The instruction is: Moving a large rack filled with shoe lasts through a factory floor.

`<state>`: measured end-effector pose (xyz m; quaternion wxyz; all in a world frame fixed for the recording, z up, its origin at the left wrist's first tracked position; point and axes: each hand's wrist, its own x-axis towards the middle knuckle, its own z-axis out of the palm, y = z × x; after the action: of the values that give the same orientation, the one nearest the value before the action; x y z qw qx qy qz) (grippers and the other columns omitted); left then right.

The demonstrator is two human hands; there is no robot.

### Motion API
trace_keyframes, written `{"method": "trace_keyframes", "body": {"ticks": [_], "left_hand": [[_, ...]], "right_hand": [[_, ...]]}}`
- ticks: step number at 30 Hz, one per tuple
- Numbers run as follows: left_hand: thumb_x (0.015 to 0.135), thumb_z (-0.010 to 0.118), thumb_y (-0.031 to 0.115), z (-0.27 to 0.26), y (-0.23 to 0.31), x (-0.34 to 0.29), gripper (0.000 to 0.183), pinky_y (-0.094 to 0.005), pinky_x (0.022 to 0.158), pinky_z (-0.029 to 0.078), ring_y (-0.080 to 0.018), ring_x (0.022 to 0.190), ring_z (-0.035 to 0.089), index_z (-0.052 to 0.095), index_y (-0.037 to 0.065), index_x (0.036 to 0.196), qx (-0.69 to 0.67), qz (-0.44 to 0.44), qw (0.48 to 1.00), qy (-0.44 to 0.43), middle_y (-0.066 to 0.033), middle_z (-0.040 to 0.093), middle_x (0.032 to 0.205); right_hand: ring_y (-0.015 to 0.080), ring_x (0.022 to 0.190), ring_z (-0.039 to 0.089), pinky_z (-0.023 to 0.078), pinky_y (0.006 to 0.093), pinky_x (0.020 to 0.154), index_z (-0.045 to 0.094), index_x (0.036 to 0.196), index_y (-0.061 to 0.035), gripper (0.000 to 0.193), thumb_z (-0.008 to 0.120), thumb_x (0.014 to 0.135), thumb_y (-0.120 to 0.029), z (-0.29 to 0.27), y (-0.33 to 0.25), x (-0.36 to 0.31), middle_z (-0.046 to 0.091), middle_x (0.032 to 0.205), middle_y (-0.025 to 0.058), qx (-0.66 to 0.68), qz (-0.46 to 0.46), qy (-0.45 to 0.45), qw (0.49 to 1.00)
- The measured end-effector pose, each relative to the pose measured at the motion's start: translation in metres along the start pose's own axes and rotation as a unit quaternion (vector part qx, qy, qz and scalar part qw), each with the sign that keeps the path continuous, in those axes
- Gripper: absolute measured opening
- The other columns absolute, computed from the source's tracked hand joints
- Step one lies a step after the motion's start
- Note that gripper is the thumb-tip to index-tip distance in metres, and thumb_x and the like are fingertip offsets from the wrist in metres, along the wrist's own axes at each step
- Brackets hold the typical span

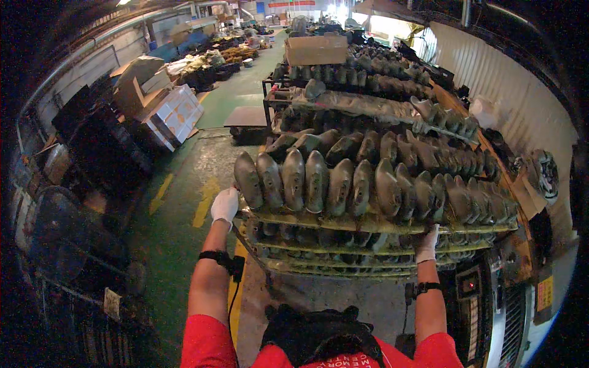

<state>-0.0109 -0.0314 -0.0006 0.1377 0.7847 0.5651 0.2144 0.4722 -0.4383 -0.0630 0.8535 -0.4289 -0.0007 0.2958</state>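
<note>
A multi-tier metal rack [362, 222] with yellowish edges stands right in front of me. Dark grey foot-shaped shoe lasts [316, 182] stand upright in a row along its top tier, and more sit on the lower tiers. My left hand [224, 207], in a white glove, is closed at the rack's left end, beside the leftmost last; its fingertips are partly hidden. Also gloved in white, my right hand [427, 244] grips the front edge of the rack toward its right side, the fingers mostly out of sight. Each forearm wears a black strap with a small device.
Behind, further racks of lasts [392, 86] fill the right side, with a cardboard box [316, 50] on top. A low flat cart [246, 116] stands at the aisle. Cartons [175, 116] and a large fan [58, 230] line the left. A machine [472, 285] is close at my right.
</note>
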Motion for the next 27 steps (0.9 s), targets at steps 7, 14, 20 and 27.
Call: {"method": "trace_keyframes", "body": {"ticks": [7, 14, 20, 27], "left_hand": [[0.090, 0.031, 0.040, 0.002, -0.002, 0.001, 0.050, -0.0460, 0.085, 0.042, -0.0393, 0.099, 0.057, 0.064, 0.004, 0.099, -0.025, -0.057, 0.998, -0.021, -0.0222, 0.062, 0.102], [0.091, 0.031, 0.043, -0.002, 0.003, 0.003, 0.053, -0.0465, 0.085, 0.042, -0.0409, 0.099, 0.056, 0.064, 0.002, 0.097, 0.024, -0.046, 0.998, -0.034, -0.0239, 0.062, 0.100], [0.091, 0.031, 0.043, -0.023, 0.029, -0.003, 0.053, -0.0467, 0.086, 0.041, -0.0419, 0.100, 0.055, 0.064, 0.002, 0.098, -0.026, -0.132, 0.990, -0.041, -0.0249, 0.061, 0.101], [0.091, 0.030, 0.044, -0.011, 0.010, 0.007, 0.054, -0.0458, 0.088, 0.041, -0.0417, 0.102, 0.055, 0.064, 0.003, 0.101, -0.023, -0.065, 0.997, -0.047, -0.0251, 0.061, 0.103]], "right_hand": [[0.0323, 0.117, 0.043, 0.033, 0.0501, 0.100, 0.049, 0.126, -0.0093, 0.057, 0.039, 0.091, -0.052, -0.021, 0.006, 0.017, 0.046, 0.129, 0.0110, -0.005, -0.018, 0.014, 1.000], [0.0288, 0.110, 0.049, 0.037, 0.0470, 0.096, 0.050, 0.125, -0.0079, 0.054, 0.050, 0.085, -0.043, -0.039, 0.012, 0.033, 0.053, 0.121, 0.0091, 0.042, -0.070, -0.107, 0.991], [0.0277, 0.110, 0.050, 0.037, 0.0456, 0.097, 0.052, 0.123, -0.0066, 0.051, 0.053, 0.079, -0.033, -0.034, 0.010, 0.028, 0.054, 0.120, 0.0083, 0.023, -0.094, -0.107, 0.990], [0.0276, 0.112, 0.049, 0.038, 0.0459, 0.096, 0.052, 0.123, -0.0102, 0.048, 0.053, 0.081, -0.033, -0.034, 0.007, 0.028, 0.055, 0.120, 0.0069, 0.035, -0.067, -0.087, 0.993]]}}
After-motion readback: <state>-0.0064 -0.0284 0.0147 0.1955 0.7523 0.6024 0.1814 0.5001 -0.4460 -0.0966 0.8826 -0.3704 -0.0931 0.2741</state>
